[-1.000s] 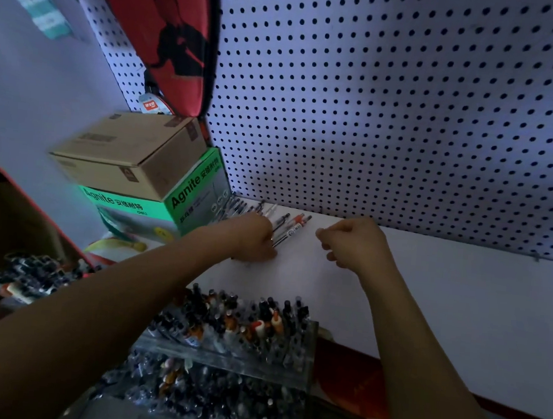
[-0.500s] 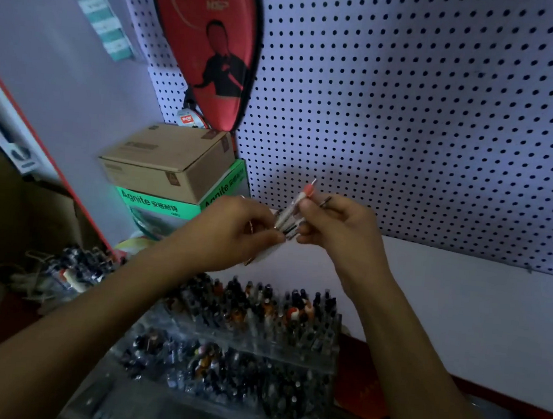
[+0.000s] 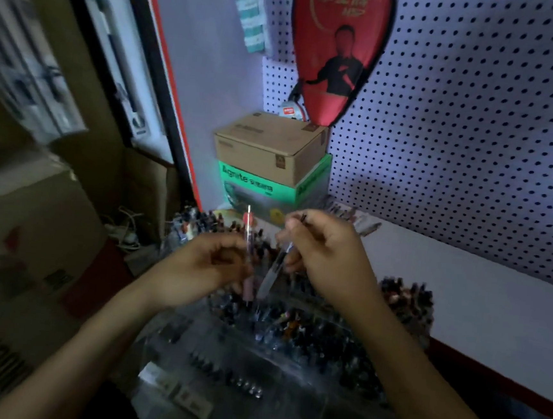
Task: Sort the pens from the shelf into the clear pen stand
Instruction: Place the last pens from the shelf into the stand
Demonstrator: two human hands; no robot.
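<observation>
Filling clear pen stand: upright pens, densely packed.

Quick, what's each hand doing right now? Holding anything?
Left hand: fingers curled round a red-capped pen, held upright.
Right hand: gripping a clear pen with a dark cap, tilted, over the clear pen stand.

stacked boxes block shelf's left end; right side open
</observation>
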